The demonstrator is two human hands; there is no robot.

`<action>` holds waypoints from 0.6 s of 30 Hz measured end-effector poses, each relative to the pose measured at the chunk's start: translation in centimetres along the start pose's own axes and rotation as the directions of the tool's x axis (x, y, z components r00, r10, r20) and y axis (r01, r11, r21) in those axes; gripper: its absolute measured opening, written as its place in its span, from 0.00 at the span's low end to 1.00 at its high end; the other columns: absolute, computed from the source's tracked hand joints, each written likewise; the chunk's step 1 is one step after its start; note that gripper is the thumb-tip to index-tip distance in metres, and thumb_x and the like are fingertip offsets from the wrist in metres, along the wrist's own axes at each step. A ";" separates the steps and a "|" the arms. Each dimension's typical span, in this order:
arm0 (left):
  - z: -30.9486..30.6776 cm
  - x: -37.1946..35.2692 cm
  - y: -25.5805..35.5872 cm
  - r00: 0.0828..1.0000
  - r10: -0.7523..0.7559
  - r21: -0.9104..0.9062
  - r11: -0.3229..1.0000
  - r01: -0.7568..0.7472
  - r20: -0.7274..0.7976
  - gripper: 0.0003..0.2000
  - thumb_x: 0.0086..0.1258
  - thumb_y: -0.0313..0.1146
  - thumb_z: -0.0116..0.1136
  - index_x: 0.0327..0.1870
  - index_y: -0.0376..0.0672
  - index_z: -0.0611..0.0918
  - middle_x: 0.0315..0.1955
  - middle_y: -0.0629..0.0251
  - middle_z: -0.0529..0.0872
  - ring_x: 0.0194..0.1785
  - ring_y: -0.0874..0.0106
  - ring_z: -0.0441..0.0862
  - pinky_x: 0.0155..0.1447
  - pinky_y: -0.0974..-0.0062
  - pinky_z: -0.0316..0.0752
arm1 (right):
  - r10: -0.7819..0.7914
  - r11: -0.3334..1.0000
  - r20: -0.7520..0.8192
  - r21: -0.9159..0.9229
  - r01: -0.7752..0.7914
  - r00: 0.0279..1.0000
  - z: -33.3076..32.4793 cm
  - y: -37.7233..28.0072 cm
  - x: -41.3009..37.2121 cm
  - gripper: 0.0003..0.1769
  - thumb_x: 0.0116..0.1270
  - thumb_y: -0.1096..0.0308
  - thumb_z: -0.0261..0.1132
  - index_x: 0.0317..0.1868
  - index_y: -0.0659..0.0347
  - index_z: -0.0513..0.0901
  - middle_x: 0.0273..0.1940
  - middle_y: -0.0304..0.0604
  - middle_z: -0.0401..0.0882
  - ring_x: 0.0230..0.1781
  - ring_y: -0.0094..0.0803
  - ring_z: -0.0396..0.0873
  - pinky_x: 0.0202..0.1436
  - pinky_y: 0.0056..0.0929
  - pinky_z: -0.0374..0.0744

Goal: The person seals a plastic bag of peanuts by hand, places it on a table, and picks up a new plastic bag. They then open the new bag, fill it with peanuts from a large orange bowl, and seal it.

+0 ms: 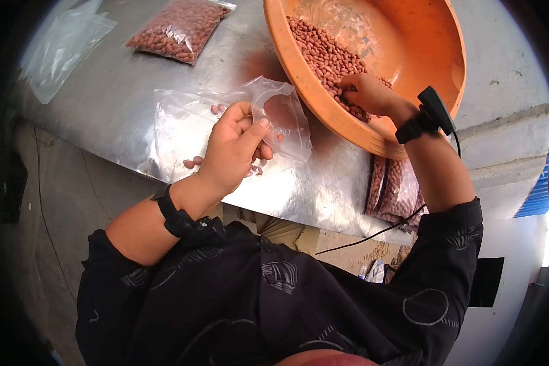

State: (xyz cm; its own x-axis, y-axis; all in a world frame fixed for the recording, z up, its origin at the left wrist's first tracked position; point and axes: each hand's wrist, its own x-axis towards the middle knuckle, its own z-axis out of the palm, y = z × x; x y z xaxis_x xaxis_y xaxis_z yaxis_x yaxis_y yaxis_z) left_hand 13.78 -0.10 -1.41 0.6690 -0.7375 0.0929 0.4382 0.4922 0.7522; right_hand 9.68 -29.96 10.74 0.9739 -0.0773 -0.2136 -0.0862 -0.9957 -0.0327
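My left hand (pixel 235 141) is closed on the upper part of a clear plastic bag (pixel 186 125), whose mouth stands open to the right of the fingers. A few loose reddish peanuts (pixel 193 162) show at the bag, left of my hand and beneath it. My right hand (pixel 372 94) reaches into a large tilted orange basin (pixel 415 36), its fingers curled into the heap of red-skinned peanuts (pixel 323 55). The fingertips are partly hidden among the peanuts.
A filled bag of peanuts (pixel 180 29) lies at the back left of the metal table (pixel 113 113). Flat clear bags (pixel 64 46) are stacked at the far left. More filled bags (pixel 393 189) sit below the basin. A black cable (pixel 372 235) runs near my right arm.
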 end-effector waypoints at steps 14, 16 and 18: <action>0.1 -0.2 0.2 1.000 0.010 -0.001 1.000 -0.010 -0.017 0.08 0.73 0.32 0.52 0.46 0.38 0.71 0.29 0.66 0.80 0.24 0.83 0.76 0.22 0.87 0.69 | -0.183 0.798 -0.032 0.579 0.167 0.983 -5.9 -13.7 -3.7 0.07 0.71 0.67 0.61 0.44 0.61 0.80 0.26 0.27 0.72 0.21 0.12 0.65 0.23 0.14 0.65; 0.0 -0.2 0.0 0.999 0.034 -0.048 0.998 -0.034 0.000 0.08 0.73 0.33 0.52 0.45 0.39 0.71 0.28 0.67 0.80 0.23 0.84 0.76 0.19 0.87 0.67 | -0.257 0.846 0.026 0.489 0.212 0.966 -4.6 -15.1 -3.3 0.07 0.72 0.68 0.60 0.43 0.64 0.79 0.27 0.30 0.74 0.22 0.13 0.67 0.25 0.15 0.67; 0.0 -0.2 0.1 0.998 0.057 -0.062 0.996 -0.057 -0.002 0.08 0.73 0.33 0.52 0.44 0.40 0.71 0.26 0.68 0.80 0.22 0.84 0.76 0.20 0.88 0.67 | -0.294 0.908 -0.010 0.308 0.283 0.956 -3.1 -15.5 -2.6 0.06 0.69 0.71 0.60 0.41 0.66 0.78 0.27 0.34 0.75 0.24 0.19 0.71 0.30 0.22 0.73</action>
State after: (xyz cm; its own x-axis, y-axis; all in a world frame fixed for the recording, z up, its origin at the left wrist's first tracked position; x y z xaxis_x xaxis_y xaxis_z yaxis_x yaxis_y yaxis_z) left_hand 13.70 0.07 -1.34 0.6940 -0.7073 0.1345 0.4357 0.5613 0.7036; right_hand 9.19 -14.51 14.86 0.9582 0.2187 -0.1847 0.1326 -0.9109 -0.3908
